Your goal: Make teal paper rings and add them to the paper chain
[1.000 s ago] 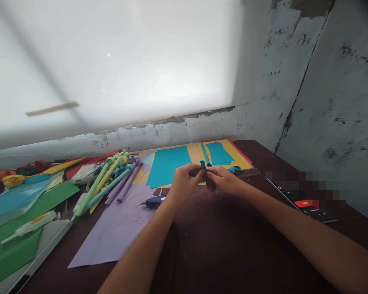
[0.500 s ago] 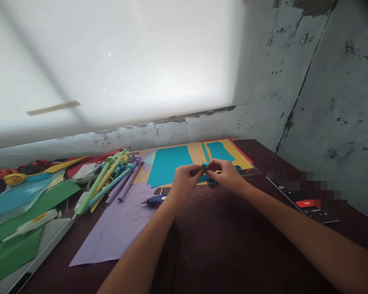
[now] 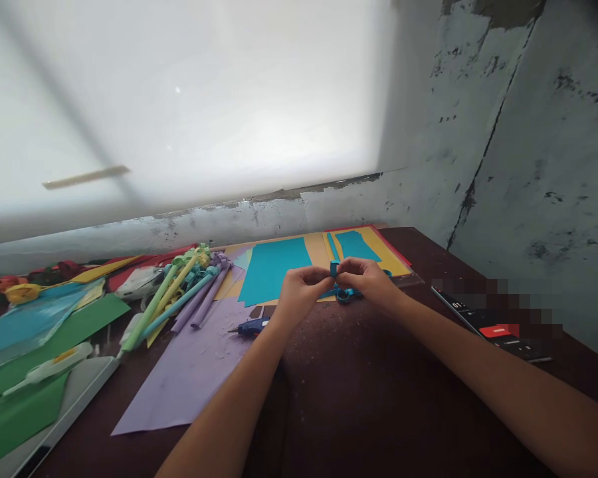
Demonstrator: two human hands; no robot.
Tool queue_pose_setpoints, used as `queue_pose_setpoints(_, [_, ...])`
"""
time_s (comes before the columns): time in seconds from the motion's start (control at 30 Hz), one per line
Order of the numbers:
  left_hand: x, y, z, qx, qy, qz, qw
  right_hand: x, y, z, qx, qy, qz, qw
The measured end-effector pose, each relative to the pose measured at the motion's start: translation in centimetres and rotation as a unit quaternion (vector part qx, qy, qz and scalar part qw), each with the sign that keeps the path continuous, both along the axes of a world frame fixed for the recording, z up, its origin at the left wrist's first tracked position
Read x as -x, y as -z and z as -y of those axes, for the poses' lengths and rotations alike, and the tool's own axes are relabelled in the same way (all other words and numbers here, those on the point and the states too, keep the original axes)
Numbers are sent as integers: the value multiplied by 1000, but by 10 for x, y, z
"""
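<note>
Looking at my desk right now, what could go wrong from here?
The dark-blue plastic glue gun lies close beside your left forearm; if hot, it might burn you, or mark the flat purple paper sheet beneath its tip. The small teal paper piece, pinched between your left hand and right hand, might crease or slip.

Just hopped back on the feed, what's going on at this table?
A person has both bare hands together: the left hand and the right hand pinch a small blue piece between their fingertips. Blue sheets lie just beyond the hands. To the left, a dark blue glue gun has its nozzle over a purple sheet, and rolled paper tubes lie farther left.
</note>
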State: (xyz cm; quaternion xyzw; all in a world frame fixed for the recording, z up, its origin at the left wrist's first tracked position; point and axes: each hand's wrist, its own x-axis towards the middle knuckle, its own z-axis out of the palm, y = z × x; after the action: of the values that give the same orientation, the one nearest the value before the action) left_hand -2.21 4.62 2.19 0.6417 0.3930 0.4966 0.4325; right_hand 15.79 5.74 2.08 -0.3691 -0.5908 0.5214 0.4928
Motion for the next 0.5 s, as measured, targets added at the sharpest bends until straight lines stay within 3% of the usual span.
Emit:
queue_pose_setpoints(0.2, [-1,-7,6,35,-35,-19,999,0,-1,2,10,-32,-4,999])
queue_pose_setpoints(0.5, [-3,-4,4,40,-2,15,999,0,4,0,56,-27,-51,997])
